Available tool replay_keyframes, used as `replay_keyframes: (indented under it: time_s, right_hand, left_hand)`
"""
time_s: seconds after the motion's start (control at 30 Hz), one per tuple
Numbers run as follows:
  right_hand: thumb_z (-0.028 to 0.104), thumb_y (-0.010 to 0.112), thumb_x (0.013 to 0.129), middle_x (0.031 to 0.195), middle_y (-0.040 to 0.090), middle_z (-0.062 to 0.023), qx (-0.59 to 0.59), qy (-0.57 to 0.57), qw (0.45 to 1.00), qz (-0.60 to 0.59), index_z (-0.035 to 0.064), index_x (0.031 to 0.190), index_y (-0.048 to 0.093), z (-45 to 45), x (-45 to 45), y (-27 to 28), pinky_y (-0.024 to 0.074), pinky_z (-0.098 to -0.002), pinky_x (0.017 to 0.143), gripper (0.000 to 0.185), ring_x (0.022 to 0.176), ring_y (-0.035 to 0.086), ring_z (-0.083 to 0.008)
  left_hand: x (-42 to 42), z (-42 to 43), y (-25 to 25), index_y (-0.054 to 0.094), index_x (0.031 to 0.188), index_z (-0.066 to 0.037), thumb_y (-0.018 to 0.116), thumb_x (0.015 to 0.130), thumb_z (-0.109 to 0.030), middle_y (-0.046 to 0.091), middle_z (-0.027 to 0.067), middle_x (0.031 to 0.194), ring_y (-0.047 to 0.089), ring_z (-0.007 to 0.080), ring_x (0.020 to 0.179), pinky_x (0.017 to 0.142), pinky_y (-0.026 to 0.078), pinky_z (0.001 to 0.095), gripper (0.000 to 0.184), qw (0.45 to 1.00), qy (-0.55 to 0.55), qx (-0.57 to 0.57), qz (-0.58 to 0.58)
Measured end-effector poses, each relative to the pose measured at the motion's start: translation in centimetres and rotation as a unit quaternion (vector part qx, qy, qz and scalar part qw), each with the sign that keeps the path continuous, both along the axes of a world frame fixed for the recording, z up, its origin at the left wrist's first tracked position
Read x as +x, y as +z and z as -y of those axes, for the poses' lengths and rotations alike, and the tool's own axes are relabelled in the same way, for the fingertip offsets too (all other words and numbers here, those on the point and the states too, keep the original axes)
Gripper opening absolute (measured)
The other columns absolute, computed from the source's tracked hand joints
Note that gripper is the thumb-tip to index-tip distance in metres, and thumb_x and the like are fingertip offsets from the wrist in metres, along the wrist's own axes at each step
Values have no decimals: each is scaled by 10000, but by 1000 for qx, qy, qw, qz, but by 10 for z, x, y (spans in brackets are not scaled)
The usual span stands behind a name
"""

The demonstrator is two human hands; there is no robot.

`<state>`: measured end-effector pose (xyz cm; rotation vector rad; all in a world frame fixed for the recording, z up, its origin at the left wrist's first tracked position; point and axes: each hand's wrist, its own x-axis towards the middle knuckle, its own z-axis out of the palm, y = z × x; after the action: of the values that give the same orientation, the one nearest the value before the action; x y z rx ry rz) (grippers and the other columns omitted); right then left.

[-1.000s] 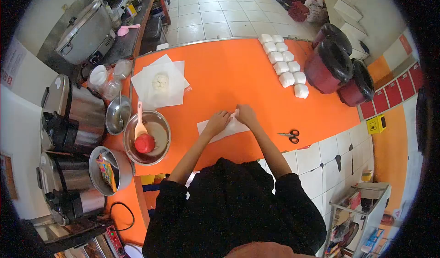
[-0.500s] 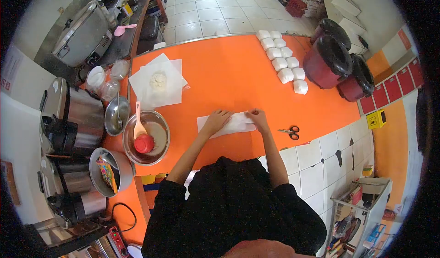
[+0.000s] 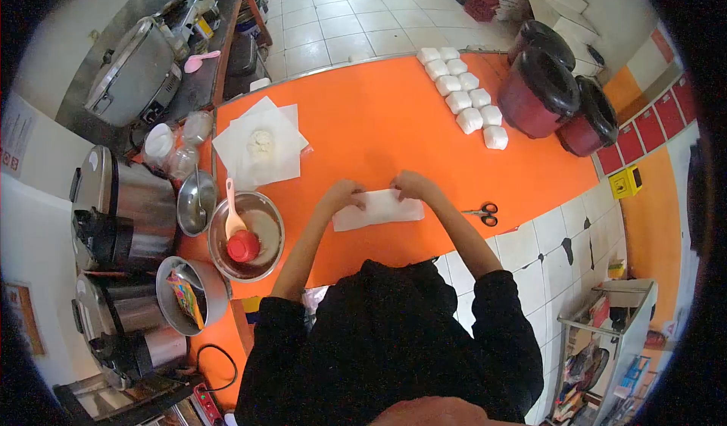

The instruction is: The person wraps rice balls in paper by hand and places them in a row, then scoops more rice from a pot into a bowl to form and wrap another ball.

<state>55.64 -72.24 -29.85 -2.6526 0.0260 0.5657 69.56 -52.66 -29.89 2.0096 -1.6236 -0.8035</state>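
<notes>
A folded white paper (image 3: 379,209) lies near the front edge of the orange table (image 3: 356,131). On its upper left part, my left hand (image 3: 345,196) is closed with bent fingers at the paper's edge. My right hand (image 3: 410,184) pinches the upper edge of the same paper farther right. What is inside the paper is hidden. At the back left, a white lump (image 3: 260,143) rests on flat white sheets (image 3: 283,164). Scissors (image 3: 485,214) lie to the right of my right hand. Several wrapped white parcels (image 3: 459,102) stand in rows at the back right.
On the left are a steel bowl (image 3: 220,253) with a pink spatula and red cup, a small bowl (image 3: 187,202), and a pot (image 3: 215,305) holding a colourful packet. Dark red cookers (image 3: 530,100) stand at the right, a shelf cart (image 3: 640,312) at the lower right.
The paper is folded into a neater strip. My left hand has lifted off its flat spot to the upper edge, and my right hand has moved left along that edge.
</notes>
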Motion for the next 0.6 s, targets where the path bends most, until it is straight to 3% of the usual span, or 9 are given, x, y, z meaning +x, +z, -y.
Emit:
replay_keyframes:
  time_s: [0.1,0.2,0.3,0.4,0.5,0.6]
  right_hand:
    - [85,645,676,871,587,-111,19,-34,985,166,37,904,596,-8,-26,-26,455,-396,731,238,848,557,-281]
    - [74,600,722,830,555,-97,31,-78,953,292,24,865,574,-22,-54,-44,456,-379,719,154,817,531,-291]
    - [58,577,741,910,532,-95,14,-63,918,390,12,943,553,-40,-78,-65,453,-372,732,209,834,506,-288]
    - [57,581,742,1055,511,-105,-2,-56,934,354,8,1028,521,-48,-94,-54,452,-376,789,296,940,500,-295]
    - [31,551,701,1164,484,-148,56,-59,955,285,-3,1154,466,-49,-116,-34,406,-380,915,462,1105,434,-320]
    - [39,547,705,1208,460,-150,114,-45,958,261,30,1187,436,-55,-124,-19,362,-376,980,495,1140,417,-326]
  left_hand:
    - [-22,-17,-14,600,790,-51,666,685,-219,608,110,754,592,257,734,648,457,353,209,993,100,-66,13]
    - [-48,-33,-22,579,801,-47,619,730,-169,599,91,803,589,243,750,644,469,344,146,978,123,-127,109]
    - [-71,-41,-37,584,937,-50,607,753,-154,575,100,854,581,297,786,633,482,381,212,958,105,-158,218]
    - [-77,-54,-52,552,965,-31,585,772,-153,570,84,998,573,259,888,683,496,362,231,963,88,-181,178]
    - [-88,-68,-31,553,1001,-36,611,754,-168,567,101,1034,568,262,946,729,498,357,285,964,93,-230,95]
    - [-94,-74,-24,572,982,-41,655,726,-186,573,97,1055,573,263,956,758,499,353,305,963,56,-237,116]
